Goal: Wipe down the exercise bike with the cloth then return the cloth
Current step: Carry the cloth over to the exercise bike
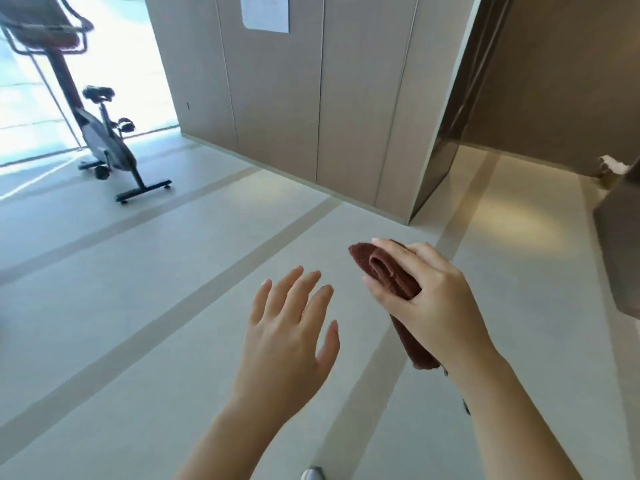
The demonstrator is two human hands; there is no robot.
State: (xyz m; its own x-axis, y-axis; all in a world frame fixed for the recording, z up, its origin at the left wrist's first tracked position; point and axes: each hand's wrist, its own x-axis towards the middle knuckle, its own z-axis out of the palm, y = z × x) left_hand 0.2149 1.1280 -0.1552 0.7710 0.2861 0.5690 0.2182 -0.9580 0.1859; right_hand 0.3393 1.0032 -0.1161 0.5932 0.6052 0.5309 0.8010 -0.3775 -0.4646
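Carry phase, by judgement: right hand [429,299] clasped round folded brown cloth [388,271], left hand [291,327] spread and empty, exercise bike [107,140] well apart, far left; next, close approach.

The right hand [426,299] is closed around a folded brown cloth [384,268], whose rolled end sticks out past the fingers while the other end hangs below the wrist; the left hand [291,334] is just beside the cloth, open, fingers spread, touching nothing. Both are held above a pale floor [138,306] crossed by darker stripes. Well apart from the cloth, far off to its left, the bike [107,140] stands on the floor by a bright window [131,64], and beyond the cloth rises a panelled wall [311,98] with a sheet of paper [265,12] on it.
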